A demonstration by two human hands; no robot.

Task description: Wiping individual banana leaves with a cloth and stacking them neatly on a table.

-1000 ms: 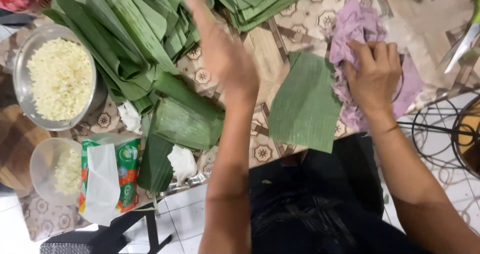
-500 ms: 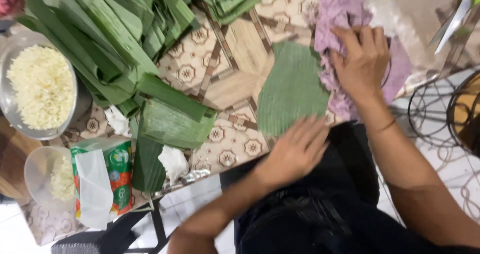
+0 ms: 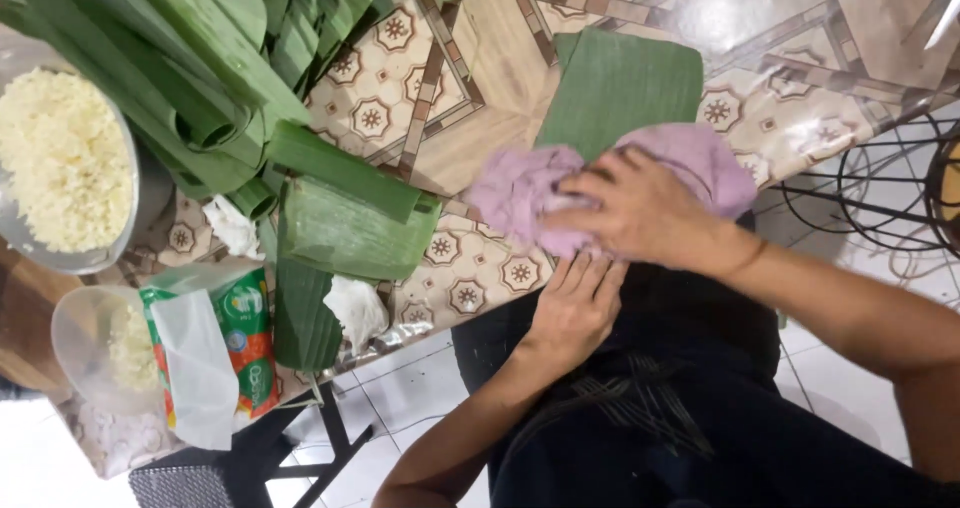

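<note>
Since the earlier frame the crumpled lilac cloth (image 3: 610, 183) had come down from the leaf's 2 o'clock corner onto the near edge of the flat rectangular green banana leaf (image 3: 625, 83), the right hand (image 3: 640, 213) pressing it with fingers curled over it. At 9 o'clock lay folded leaf pieces (image 3: 350, 223), a metal bowl of white rice (image 3: 60, 163) and a green-and-orange plastic packet (image 3: 245, 338) — none blocking the leaf. The left hand (image 3: 578, 303) lay flat at 6 o'clock — fingers straight, gripping nothing, tips under the cloth at the table edge.
</note>
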